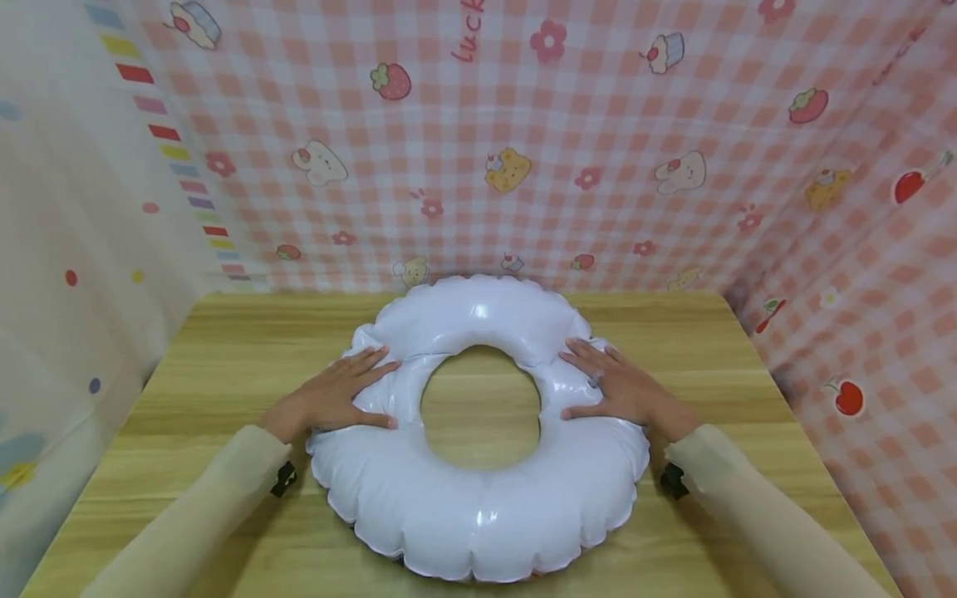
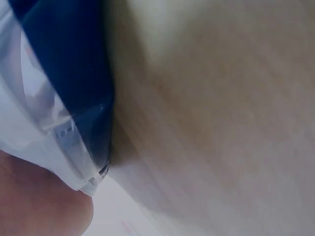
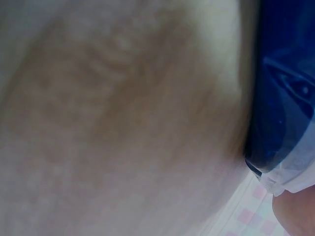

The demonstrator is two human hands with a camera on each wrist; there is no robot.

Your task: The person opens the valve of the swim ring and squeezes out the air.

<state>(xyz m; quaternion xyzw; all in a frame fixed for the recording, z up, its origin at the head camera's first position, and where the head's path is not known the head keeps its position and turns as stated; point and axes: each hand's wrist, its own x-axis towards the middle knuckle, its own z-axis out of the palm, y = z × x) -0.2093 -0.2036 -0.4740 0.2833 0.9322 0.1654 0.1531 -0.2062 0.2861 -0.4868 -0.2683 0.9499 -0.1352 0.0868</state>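
With left hand [image 1: 336, 394] and right hand [image 1: 624, 390] resting fingers apart, clamped on nothing, atop opposite sides of a white inflatable ring [image 1: 478, 502] lying flat on the wood-grain tabletop [image 1: 673, 324] (round, so without a long axis), and with neither hand clearly nearer its centre.

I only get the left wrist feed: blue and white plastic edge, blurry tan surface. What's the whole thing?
Observer: A white, inflated ring lying on a wood-grain table.
Operator: Where's the right hand?
Observer: The right hand rests on the ring's right side, across from the left hand.
Operator: Any blue on that side too?
Observer: Yes, the right wrist view shows a dark blue surface next to the white.
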